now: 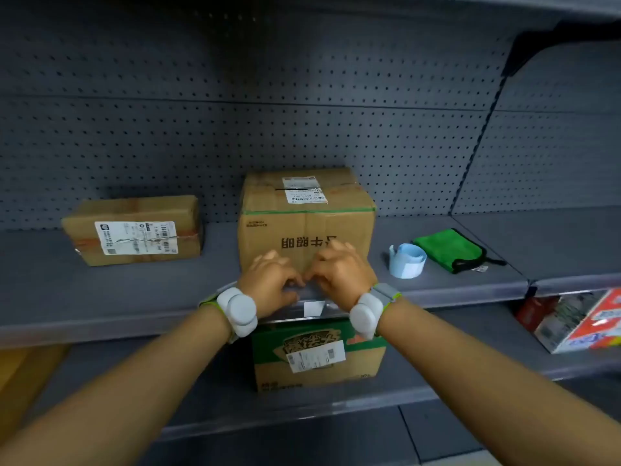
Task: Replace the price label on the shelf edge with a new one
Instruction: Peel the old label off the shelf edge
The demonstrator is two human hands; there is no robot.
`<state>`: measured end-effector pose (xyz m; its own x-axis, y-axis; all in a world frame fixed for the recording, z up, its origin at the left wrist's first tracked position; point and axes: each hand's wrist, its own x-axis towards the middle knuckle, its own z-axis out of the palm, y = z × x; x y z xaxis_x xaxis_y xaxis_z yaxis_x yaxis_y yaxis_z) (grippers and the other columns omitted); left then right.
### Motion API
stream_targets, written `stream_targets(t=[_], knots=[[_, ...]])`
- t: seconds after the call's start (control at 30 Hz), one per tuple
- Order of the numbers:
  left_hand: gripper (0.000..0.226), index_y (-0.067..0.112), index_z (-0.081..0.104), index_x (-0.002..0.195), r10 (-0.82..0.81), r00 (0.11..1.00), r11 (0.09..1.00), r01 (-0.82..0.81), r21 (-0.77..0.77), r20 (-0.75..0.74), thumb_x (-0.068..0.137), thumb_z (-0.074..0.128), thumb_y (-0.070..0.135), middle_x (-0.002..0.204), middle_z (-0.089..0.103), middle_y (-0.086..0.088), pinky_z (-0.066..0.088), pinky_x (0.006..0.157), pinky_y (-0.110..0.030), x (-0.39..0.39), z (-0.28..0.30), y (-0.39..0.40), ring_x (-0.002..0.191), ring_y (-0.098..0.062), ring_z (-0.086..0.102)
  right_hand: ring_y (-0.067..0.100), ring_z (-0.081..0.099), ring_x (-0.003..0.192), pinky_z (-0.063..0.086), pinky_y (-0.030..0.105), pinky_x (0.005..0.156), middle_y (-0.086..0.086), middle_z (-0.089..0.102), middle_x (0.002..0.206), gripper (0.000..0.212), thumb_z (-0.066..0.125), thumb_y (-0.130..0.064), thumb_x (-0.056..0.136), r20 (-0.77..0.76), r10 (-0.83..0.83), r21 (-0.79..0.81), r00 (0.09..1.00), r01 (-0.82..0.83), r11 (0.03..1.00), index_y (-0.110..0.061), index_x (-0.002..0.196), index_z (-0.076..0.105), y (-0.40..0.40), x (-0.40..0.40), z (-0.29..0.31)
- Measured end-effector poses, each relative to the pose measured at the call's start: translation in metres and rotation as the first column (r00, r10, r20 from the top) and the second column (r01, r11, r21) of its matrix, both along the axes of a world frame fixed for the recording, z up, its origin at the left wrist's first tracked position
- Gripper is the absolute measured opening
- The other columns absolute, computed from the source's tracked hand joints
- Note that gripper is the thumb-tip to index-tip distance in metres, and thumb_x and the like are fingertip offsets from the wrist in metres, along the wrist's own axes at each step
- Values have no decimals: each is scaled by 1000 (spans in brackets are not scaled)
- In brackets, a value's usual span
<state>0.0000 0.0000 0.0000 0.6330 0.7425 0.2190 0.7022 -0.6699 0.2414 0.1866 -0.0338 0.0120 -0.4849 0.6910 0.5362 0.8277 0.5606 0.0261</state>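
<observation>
Head view looks down at the grey shelf point(100, 297) running under both my wrists. Just beyond my knuckles stands the tall cardboard box point(307, 223); below my wrists sits the green-topped carton point(319, 358) on the next shelf down. Far to the left of my left hand lies the flat parcel point(134, 230). Right of my right hand lie the green cloth point(448, 248) and, nearer, the blue label roll point(406, 260). My left hand point(272, 284) and right hand point(339, 270) have fingers curled, fingertips meeting on the shelf-edge strip point(302, 292); I cannot tell what they pinch. The white price label point(313, 307) sits in that strip, between my 2 wrists.
</observation>
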Motion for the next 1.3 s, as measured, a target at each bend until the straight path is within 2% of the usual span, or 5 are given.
stream_targets(t=[0.17, 0.27, 0.37, 0.7, 1.3], knots=[[13, 31, 72, 84, -58, 989, 997, 63, -33, 138, 72, 76, 31, 75, 55, 16, 33, 76, -25, -4, -11, 7, 84, -8, 42, 25, 61, 71, 45, 26, 53, 1, 65, 77, 16, 68, -12, 71, -140, 29, -112, 990, -45, 993, -24, 80, 75, -9, 4, -29], [8, 30, 73, 78, -86, 982, 993, 97, -60, 171, 71, 77, 28, 69, 54, 18, 39, 73, -24, -4, -12, 7, 82, -7, 45, 25, 60, 70, 48, 32, 50, 1, 62, 80, 14, 62, -19, 77, -180, 30, -130, 983, -54, 990, -25, 83, 74, -11, 5, -39], [8, 29, 74, 79, -90, 981, 990, 107, -93, 174, 73, 76, 24, 66, 53, 18, 41, 74, -24, -3, -14, 10, 82, -8, 47, 24, 58, 69, 45, 29, 53, 2, 60, 79, 12, 63, -23, 79, -189, 44, -84, 981, -60, 995, -23, 82, 75, -12, 6, -48], [7, 29, 74, 77, -89, 975, 977, 125, -172, 201, 74, 74, 22, 69, 58, 18, 45, 79, -29, -4, -17, 12, 86, -8, 48, 22, 52, 67, 33, 26, 59, 1, 59, 77, 7, 69, -31, 81, -107, 34, 55, 994, -28, 998, -29, 76, 74, -13, 7, -57], [7, 26, 74, 77, -89, 966, 975, 135, -176, 245, 75, 73, 19, 68, 58, 20, 45, 76, -24, -4, -20, 12, 84, -2, 48, 17, 51, 72, 41, 30, 61, 0, 58, 80, 9, 65, -25, 80, -195, 13, 1, 981, -13, 1000, -25, 78, 73, -12, 5, -63]])
